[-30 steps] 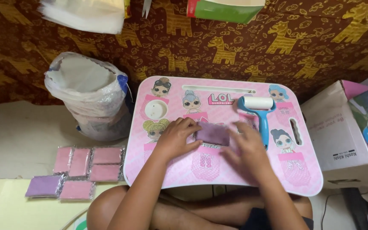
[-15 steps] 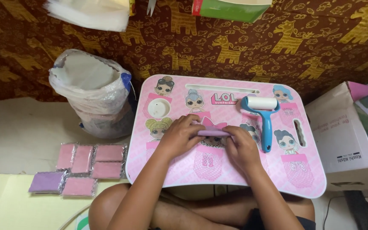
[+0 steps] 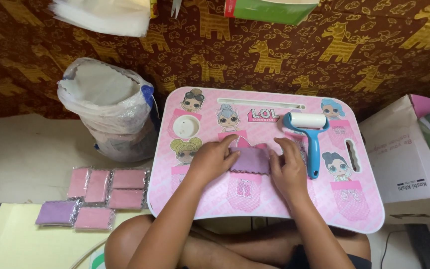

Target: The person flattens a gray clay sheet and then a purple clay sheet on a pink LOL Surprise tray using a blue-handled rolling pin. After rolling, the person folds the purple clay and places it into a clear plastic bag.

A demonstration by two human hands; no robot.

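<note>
A small folded purple cloth [image 3: 251, 160] lies in the middle of a pink lap table [image 3: 364, 209] printed with cartoon dolls. My left hand [image 3: 214, 158] presses on the cloth's left edge, fingers flat. On the cloth's right edge rests my right hand [image 3: 288, 168], fingers spread over it. A blue-handled lint roller [image 3: 310, 135] with a white roll lies on the table just right of my right hand.
Several wrapped pink and purple cloths [image 3: 98, 195] lie on the floor at the left. A clear plastic bag [image 3: 109, 107] stands upright left of the table. A cardboard box [image 3: 409, 159] sits at the right. My bare knees [image 3: 130, 244] are under the table's front edge.
The purple cloth has been folded smaller between my hands, and both hands have closed in on it. The camera view has shifted slightly downward.
</note>
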